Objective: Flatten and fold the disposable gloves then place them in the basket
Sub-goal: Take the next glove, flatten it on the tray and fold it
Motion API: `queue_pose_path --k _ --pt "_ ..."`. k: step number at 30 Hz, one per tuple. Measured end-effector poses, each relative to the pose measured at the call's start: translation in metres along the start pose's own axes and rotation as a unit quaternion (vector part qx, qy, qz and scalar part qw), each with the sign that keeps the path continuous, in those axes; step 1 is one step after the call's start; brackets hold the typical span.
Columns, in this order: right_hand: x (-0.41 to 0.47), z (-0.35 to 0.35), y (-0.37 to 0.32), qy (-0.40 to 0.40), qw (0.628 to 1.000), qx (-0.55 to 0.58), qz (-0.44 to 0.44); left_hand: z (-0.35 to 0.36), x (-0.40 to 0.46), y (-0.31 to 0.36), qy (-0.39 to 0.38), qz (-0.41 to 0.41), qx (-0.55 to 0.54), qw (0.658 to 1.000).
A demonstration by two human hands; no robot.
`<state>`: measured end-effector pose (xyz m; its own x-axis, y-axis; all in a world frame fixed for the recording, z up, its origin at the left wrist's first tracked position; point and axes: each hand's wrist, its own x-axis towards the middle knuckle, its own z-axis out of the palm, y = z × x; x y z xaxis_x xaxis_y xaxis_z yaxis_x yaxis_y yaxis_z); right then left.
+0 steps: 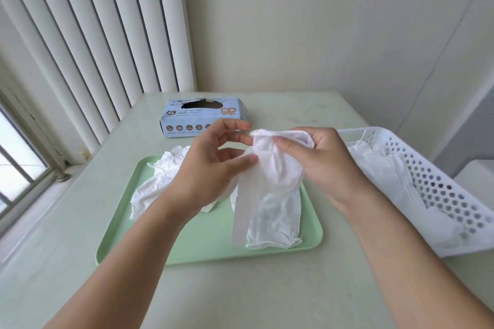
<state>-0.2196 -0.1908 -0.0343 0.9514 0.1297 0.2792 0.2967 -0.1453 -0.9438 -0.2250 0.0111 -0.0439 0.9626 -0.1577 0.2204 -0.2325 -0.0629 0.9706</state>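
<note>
A white disposable glove (270, 203) hangs above the green tray (211, 246), cuff end down. My right hand (326, 165) pinches its upper end between thumb and fingers. My left hand (213, 165) touches the glove's left side with thumb and fingertips, fingers loosely curled. More crumpled white gloves (157, 187) lie on the tray's left part, partly behind my left forearm. A white perforated basket (441, 187) stands to the right with folded white gloves (385, 176) inside.
A light blue glove box (203, 117) marked XL lies at the back of the pale table (240, 296). Vertical blinds and a window run along the left. A wall stands close behind the table.
</note>
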Motion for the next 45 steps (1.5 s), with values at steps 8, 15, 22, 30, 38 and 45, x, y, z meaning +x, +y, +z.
queue_pose_path --k 8,15,22,30,38,45 --pt "0.001 -0.011 -0.029 -0.087 0.994 0.061 0.028 -0.004 0.001 0.018 -0.149 -0.001 0.027 0.988" --pt "0.035 -0.033 -0.024 -0.047 0.992 0.005 0.12 0.01 0.039 0.019 0.012 0.013 0.054 0.998" --pt "0.071 -0.04 -0.066 0.039 0.997 -0.038 -0.063 0.002 0.085 0.064 0.042 0.121 0.076 0.989" --pt "-0.011 -0.009 0.035 0.0 0.977 -0.206 -0.06 0.01 0.013 -0.034 -0.045 0.146 0.252 0.956" --pt "-0.07 0.013 0.081 -0.052 0.922 -0.371 -0.102 0.004 -0.025 -0.092 -0.126 0.132 0.321 0.929" --pt "-0.08 0.009 0.07 -0.162 0.911 -0.371 -0.073 0.0 -0.036 -0.078 -0.196 0.124 0.317 0.92"
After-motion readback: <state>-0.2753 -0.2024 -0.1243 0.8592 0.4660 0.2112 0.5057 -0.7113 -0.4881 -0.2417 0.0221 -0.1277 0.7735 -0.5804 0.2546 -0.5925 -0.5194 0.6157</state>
